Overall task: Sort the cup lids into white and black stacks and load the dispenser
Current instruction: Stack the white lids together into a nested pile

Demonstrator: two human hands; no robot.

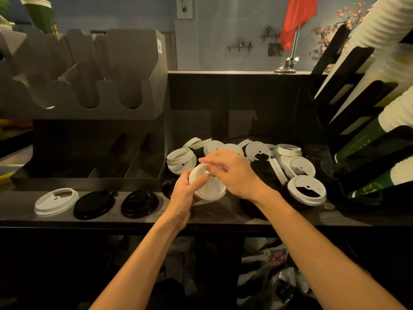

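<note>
Both forearms stretch forward over the counter. Left hand grips a white lid stack from below; right hand, fingers curled, pinches its top.

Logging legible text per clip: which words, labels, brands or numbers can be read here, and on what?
Nothing here is legible.
Sticker on the grey dispenser's side: a dark mark, too small to read.
Green cups in the black rack: pale print, blurred.
Packet below the counter: red print, blurred.
White lids: no print seen.
</note>
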